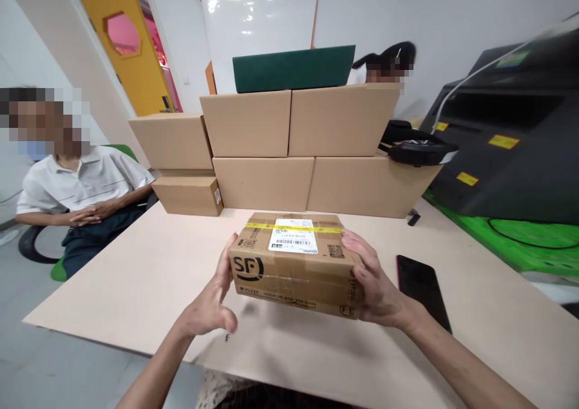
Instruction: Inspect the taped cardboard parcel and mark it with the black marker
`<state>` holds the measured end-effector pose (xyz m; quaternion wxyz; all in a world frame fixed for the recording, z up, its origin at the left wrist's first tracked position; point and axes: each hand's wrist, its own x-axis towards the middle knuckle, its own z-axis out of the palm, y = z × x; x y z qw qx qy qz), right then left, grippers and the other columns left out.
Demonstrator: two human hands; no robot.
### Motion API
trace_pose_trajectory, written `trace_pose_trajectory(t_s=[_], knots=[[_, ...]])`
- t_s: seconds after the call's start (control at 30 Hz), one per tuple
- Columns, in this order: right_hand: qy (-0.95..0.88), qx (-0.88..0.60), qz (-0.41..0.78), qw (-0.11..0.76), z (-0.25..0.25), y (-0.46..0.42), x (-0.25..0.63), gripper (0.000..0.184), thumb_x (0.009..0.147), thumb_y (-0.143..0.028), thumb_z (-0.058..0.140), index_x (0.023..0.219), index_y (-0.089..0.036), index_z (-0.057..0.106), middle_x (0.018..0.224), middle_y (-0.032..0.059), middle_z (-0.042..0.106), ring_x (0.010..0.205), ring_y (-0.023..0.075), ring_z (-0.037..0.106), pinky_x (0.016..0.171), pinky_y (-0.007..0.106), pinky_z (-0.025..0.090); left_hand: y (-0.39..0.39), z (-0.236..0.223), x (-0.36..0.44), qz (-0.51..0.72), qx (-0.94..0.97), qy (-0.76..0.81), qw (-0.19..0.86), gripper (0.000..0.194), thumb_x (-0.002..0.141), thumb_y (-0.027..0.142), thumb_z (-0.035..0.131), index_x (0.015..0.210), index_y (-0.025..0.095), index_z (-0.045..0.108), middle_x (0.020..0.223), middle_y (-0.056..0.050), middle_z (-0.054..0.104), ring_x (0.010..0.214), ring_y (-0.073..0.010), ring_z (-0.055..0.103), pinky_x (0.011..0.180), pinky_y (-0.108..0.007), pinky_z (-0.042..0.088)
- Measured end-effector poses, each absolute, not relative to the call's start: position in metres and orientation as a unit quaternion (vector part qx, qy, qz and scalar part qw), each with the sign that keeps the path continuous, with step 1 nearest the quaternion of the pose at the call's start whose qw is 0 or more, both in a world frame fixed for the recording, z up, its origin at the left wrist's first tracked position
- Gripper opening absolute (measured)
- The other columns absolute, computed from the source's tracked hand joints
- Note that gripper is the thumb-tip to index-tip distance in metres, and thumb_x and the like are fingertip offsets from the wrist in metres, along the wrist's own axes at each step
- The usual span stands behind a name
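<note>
A brown cardboard parcel box is held a little above the table in front of me, slightly tilted. It bears black SF lettering, a white shipping label and a strip of yellow tape across its top. Against its right end my right hand is closed, with the fingers wrapped round the side. My left hand presses its fingers along the left end, while its thumb sticks out apart from the cardboard. The far sides of the parcel and some fingertips are hidden.
Several plain cardboard boxes are stacked across the table's far side, topped by a dark green box. A black phone or tablet lies right. A person sits left; another is partly hidden behind the stack. A dark machine stands right.
</note>
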<state>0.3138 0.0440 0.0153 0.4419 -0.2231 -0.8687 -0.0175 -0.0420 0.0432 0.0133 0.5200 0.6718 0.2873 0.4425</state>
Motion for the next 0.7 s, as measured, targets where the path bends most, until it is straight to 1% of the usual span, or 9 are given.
trace_pose_trajectory(t_s=[0.07,0.13,0.23,0.3,0.37,0.47,0.57,0.63,0.7], knots=[[-0.869,-0.238,-0.019,0.433,0.003,0.045,0.321,0.099,0.079,-0.024,0.073,0.149,-0.066,0.018,0.161,-0.0067,0.027,0.144,0.0421,0.034,0.119,0.074,0.020,0.044,0.019,-0.035,0.456,0.592,0.272,0.607,0.105,0.075,0.083,0.061,0.161,0.035,0.026,0.173,-0.008,0.014,0.157,-0.0393,0.013,0.121,-0.054,0.029],[-0.867,-0.276,0.017,0.414,-0.013,0.047,0.327,0.082,0.085,-0.032,0.070,0.144,-0.068,0.026,0.151,-0.0054,0.042,0.139,0.0404,0.042,0.120,0.074,0.019,0.046,0.028,-0.028,0.459,0.516,0.295,0.660,0.082,0.085,0.079,0.051,0.153,0.032,0.046,0.166,-0.010,0.036,0.152,-0.0385,0.031,0.113,-0.052,0.042],[-0.868,-0.314,0.093,0.374,-0.033,0.048,0.331,0.065,0.081,-0.052,0.073,0.138,-0.062,0.044,0.134,-0.0023,0.059,0.132,0.0407,0.051,0.123,0.072,0.015,0.049,0.041,-0.022,0.435,0.432,0.354,0.706,0.062,0.086,0.068,0.062,0.131,0.026,0.067,0.139,-0.013,0.066,0.129,-0.0378,0.059,0.096,-0.048,0.055],[-0.876,-0.304,0.120,0.355,-0.042,0.048,0.331,0.058,0.074,-0.056,0.078,0.128,-0.062,0.055,0.127,-0.0036,0.064,0.130,0.0410,0.053,0.124,0.071,0.014,0.051,0.045,-0.021,0.410,0.378,0.400,0.728,0.050,0.082,0.059,0.073,0.118,0.023,0.073,0.118,-0.013,0.076,0.105,-0.0342,0.071,0.082,-0.045,0.059],[-0.881,-0.286,0.120,0.356,-0.045,0.047,0.330,0.051,0.075,-0.053,0.078,0.122,-0.063,0.059,0.127,-0.0053,0.066,0.133,0.0399,0.052,0.124,0.070,0.014,0.052,0.044,-0.021,0.397,0.337,0.432,0.737,0.044,0.077,0.050,0.081,0.109,0.021,0.075,0.102,-0.011,0.079,0.086,-0.0294,0.074,0.073,-0.043,0.061],[-0.881,-0.285,0.111,0.361,-0.045,0.046,0.327,0.051,0.084,-0.041,0.073,0.125,-0.065,0.056,0.133,-0.0067,0.063,0.140,0.0369,0.048,0.123,0.073,0.015,0.050,0.035,-0.019,0.427,0.306,0.432,0.733,0.042,0.072,0.044,0.085,0.104,0.020,0.075,0.097,-0.009,0.079,0.080,-0.0272,0.073,0.070,-0.042,0.061],[-0.883,-0.287,0.087,0.361,-0.040,0.042,0.322,0.072,0.087,-0.026,0.073,0.135,-0.071,0.044,0.146,-0.0103,0.053,0.146,0.0349,0.041,0.123,0.075,0.015,0.048,0.027,-0.015,0.475,0.308,0.406,0.717,0.043,0.069,0.040,0.086,0.106,0.019,0.074,0.104,-0.009,0.079,0.091,-0.0295,0.074,0.077,-0.042,0.061],[-0.879,-0.270,0.074,0.385,-0.035,0.036,0.316,0.092,0.084,-0.027,0.077,0.148,-0.068,0.025,0.161,-0.0093,0.036,0.152,0.0374,0.031,0.123,0.073,0.016,0.046,0.023,-0.013,0.508,0.331,0.393,0.691,0.049,0.068,0.036,0.087,0.111,0.019,0.073,0.109,-0.010,0.079,0.099,-0.0307,0.073,0.083,-0.040,0.060],[-0.852,-0.287,0.105,0.424,-0.029,0.028,0.308,0.106,0.082,-0.039,0.080,0.158,-0.056,0.007,0.170,-0.0025,0.016,0.156,0.0411,0.018,0.123,0.072,0.018,0.045,0.021,-0.012,0.530,0.361,0.382,0.666,0.058,0.067,0.034,0.087,0.120,0.019,0.070,0.113,-0.010,0.078,0.106,-0.0318,0.072,0.089,-0.038,0.059]])
